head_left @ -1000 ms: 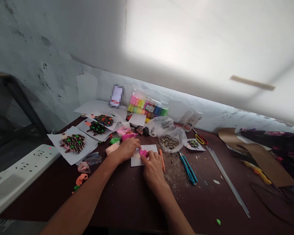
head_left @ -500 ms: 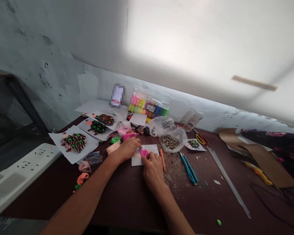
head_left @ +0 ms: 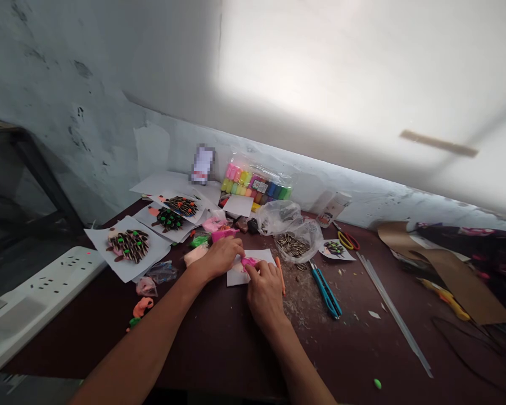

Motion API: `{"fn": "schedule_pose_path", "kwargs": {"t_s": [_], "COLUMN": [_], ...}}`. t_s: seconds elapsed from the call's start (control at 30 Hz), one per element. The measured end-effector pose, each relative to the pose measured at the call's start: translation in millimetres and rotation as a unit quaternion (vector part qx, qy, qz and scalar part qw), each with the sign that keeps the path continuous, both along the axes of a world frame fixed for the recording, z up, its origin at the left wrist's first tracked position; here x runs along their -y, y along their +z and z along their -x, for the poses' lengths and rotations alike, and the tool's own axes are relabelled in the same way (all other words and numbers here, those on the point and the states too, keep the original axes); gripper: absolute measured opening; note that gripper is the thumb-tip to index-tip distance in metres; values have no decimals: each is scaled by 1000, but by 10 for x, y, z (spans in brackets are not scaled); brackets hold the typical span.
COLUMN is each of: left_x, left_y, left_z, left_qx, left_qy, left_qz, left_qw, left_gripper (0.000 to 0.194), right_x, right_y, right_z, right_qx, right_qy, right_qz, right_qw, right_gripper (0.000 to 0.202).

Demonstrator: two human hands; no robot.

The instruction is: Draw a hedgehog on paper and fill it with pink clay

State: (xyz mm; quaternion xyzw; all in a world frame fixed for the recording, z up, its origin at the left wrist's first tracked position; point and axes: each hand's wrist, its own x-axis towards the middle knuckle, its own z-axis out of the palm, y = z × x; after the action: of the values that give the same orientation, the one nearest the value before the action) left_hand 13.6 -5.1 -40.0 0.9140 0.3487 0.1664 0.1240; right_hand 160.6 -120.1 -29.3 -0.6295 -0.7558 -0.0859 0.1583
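A small white card (head_left: 236, 277) lies on the dark table with pink clay (head_left: 248, 262) on it. My left hand (head_left: 224, 256) rests at the card's left edge, fingers bent and close together; what they hold, if anything, is hidden. From the right, my right hand (head_left: 265, 284) reaches over the card, its thumb and forefinger touching the pink clay. An orange pen-like stick (head_left: 280, 275) lies just right of the card. Beyond it are a plastic bag of striped seeds (head_left: 293, 246) and a teal tool (head_left: 325, 291).
Finished seed-and-clay hedgehogs (head_left: 129, 245) lie on papers at the left, near a white power strip (head_left: 46, 287). Packed coloured clay (head_left: 257, 184) leans on the wall. Scissors (head_left: 348, 240), clear sticks (head_left: 394, 312) and brown cardboard (head_left: 464, 281) are at the right.
The thumb and forefinger of my right hand have shifted slightly on the pink clay, and a bit more of the clay shows. My left hand has hardly moved.
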Motion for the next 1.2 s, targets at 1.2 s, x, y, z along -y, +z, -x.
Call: {"fn": "schedule_pose_path", "kwargs": {"t_s": [1.2], "left_x": [-9], "left_y": [-18], "left_z": [2], "left_qx": [11], "left_qy": [-12], "left_qz": [7], "left_qw": [1000], "left_gripper": [32], "right_x": [-257], "right_y": [104], "right_z": [-178], "right_qx": [-22], "right_qy": [-14], "right_qz": [66], "right_qw": [998], "right_gripper": [46]}}
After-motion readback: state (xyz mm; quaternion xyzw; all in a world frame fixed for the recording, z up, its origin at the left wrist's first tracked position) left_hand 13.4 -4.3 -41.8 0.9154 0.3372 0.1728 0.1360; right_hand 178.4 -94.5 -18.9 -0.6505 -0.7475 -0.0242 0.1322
